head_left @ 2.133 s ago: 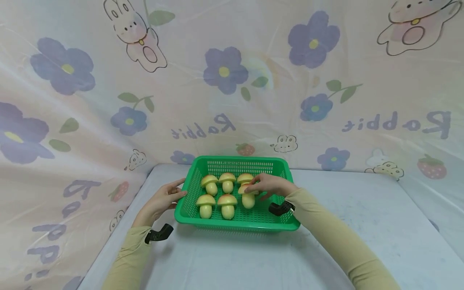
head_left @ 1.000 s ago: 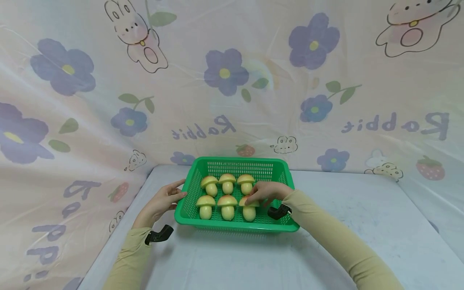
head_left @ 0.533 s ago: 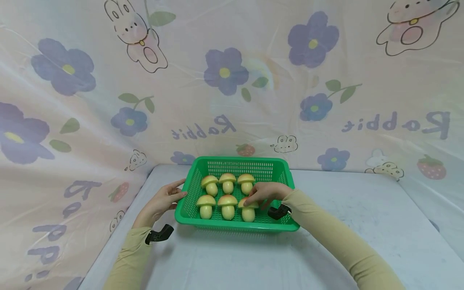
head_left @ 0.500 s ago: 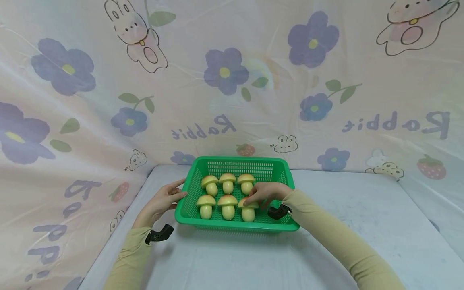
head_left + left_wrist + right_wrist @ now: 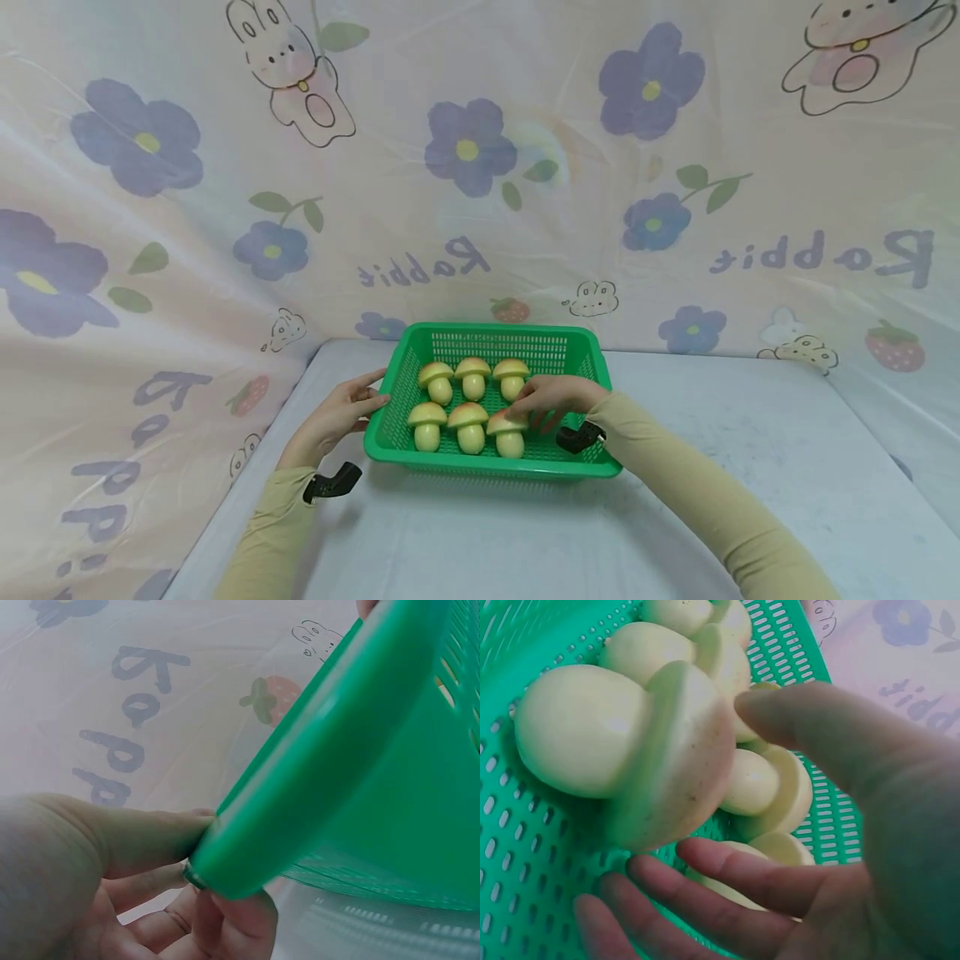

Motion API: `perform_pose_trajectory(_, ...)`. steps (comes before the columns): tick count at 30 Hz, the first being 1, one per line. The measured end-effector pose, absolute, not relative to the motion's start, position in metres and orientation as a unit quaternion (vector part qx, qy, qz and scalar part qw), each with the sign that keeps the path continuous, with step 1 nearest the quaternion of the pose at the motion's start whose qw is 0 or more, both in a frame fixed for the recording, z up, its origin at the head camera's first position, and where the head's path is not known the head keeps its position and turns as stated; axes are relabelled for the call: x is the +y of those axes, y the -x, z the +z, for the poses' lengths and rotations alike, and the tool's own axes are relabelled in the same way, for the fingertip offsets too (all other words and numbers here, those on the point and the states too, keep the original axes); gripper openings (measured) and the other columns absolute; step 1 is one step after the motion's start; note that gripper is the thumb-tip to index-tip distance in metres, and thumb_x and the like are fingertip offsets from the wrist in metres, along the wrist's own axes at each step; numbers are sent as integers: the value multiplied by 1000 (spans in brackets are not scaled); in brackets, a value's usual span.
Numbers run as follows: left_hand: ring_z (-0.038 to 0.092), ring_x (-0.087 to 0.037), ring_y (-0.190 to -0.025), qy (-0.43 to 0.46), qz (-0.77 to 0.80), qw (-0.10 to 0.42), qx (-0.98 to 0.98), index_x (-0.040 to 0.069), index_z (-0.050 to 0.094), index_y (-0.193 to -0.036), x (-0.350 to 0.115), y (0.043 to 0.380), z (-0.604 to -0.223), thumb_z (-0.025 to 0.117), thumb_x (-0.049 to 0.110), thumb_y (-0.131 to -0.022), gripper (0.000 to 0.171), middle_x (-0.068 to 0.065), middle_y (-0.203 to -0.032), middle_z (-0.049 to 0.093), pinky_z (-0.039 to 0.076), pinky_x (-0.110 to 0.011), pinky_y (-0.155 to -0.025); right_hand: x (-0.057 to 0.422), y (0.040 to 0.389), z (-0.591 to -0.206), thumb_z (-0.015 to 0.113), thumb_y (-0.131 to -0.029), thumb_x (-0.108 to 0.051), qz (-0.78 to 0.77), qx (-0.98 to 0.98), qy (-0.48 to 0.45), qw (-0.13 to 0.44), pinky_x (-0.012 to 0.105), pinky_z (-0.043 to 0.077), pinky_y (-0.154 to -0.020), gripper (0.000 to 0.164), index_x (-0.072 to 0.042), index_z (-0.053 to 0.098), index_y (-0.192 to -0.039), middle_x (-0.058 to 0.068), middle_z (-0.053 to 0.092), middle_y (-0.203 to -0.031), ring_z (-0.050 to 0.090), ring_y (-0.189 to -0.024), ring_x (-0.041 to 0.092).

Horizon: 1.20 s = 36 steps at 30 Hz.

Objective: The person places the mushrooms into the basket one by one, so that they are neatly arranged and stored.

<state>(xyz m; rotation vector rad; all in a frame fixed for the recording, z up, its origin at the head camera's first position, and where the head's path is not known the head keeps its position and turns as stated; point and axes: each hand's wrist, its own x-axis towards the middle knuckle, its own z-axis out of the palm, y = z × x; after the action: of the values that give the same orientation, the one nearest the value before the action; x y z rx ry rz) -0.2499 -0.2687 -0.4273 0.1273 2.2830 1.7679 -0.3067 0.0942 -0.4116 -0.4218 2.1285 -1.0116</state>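
A green plastic basket [image 5: 487, 468] holds several toy mushrooms in two rows, pale yellow with reddish tinges on the caps. My left hand [image 5: 337, 417] grips the basket's left rim; in the left wrist view the thumb [image 5: 157, 836] lies on the rim with fingers curled beneath. Inside the basket, my right hand [image 5: 558, 396] is at the front right mushroom [image 5: 509, 444]. The right wrist view shows this mushroom [image 5: 585, 731] lying on its side, its cap towards the palm. Thumb and fingers [image 5: 712, 907] are spread about the cap, not closed on it.
The back row of mushrooms [image 5: 473, 385] lies near the basket's far wall. Two more front mushrooms [image 5: 471, 437] are left of the right hand. A white-covered table [image 5: 480, 542] carries the basket, close against a printed curtain [image 5: 540, 225].
The right hand brought a mushroom from the back right to the front row's right end. Its fingers have since loosened, and the mushroom sits slightly further left. The left hand stayed on the rim.
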Motion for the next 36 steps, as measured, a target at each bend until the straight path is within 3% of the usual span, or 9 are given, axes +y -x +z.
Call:
perform_pose_trajectory(9,62,-21,-78,-46,610,128,781,9,24,-152,-267,250,-428,59,16,-97,66,-12,-95,58,54,-36,-71,99,306,-410,66,-91,-29,-418,822,151,357,45,54,-75,28,-5,68,-103,11,64,-97,64,-90,32)
perform_pose_trajectory(21,62,-22,-80,-44,603,127,786,8,22,-153,-269,250,-426,60,18,-97,69,-13,-97,58,53,-36,-72,119,305,-395,56,-97,-26,-473,801,164,329,49,50,-85,48,7,51,-132,23,58,-118,58,-106,39)
perform_pose_trajectory(36,61,-21,-88,-67,604,123,784,10,20,-154,-275,252,-435,58,24,-98,69,-14,-104,57,51,-37,-78,179,276,-366,54,-100,-30,-533,778,198,267,45,47,-92,45,-2,48,-135,18,54,-128,57,-111,31)
